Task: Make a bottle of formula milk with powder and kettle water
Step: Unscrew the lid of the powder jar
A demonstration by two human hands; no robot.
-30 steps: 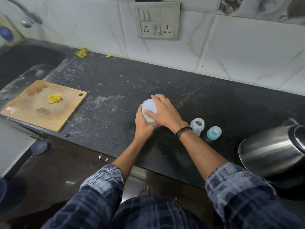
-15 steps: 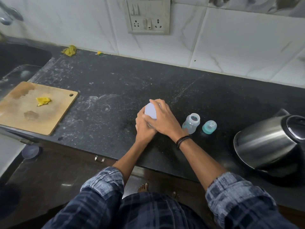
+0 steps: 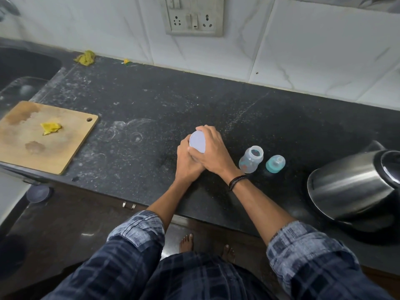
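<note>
Home kitchen, dark stone countertop [image 3: 216, 100], sink [image 3: 23, 70], wooden cutting board [image 3: 71, 137], steel kettle [image 3: 350, 182], tiled wall [image 3: 313, 46]

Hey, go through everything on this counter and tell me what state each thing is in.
Powder tub: lid on, gripped by left hand and right hand.
Baby bottle: upright, open, no top.
Teal bottle top: off, standing beside the bottle.
Kettle: lid shut.
Cutting board: stained, yellow scrap on it.
</note>
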